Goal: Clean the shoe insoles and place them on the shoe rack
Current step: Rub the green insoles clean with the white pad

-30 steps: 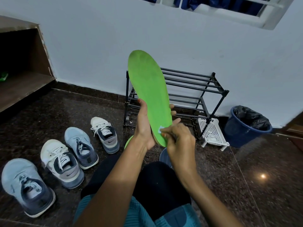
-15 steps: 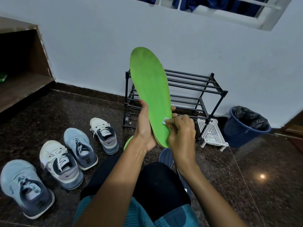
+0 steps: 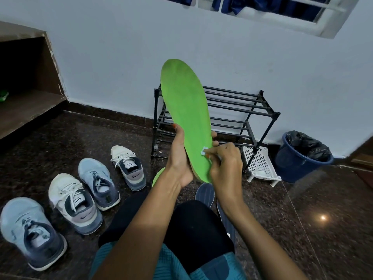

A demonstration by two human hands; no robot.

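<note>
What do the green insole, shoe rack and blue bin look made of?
Green insole: likely foam, matte, faintly worn face, no shine. Shoe rack: thin black tubes, probably painted metal, with chunkier joints, maybe plastic. Blue bin: smooth, probably plastic, lined with crinkled black bag.

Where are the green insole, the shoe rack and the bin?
green insole (image 3: 184,102), head view, middle of its face.
shoe rack (image 3: 276,114), head view, top corner joint.
bin (image 3: 292,168), head view, blue outer wall.
</note>
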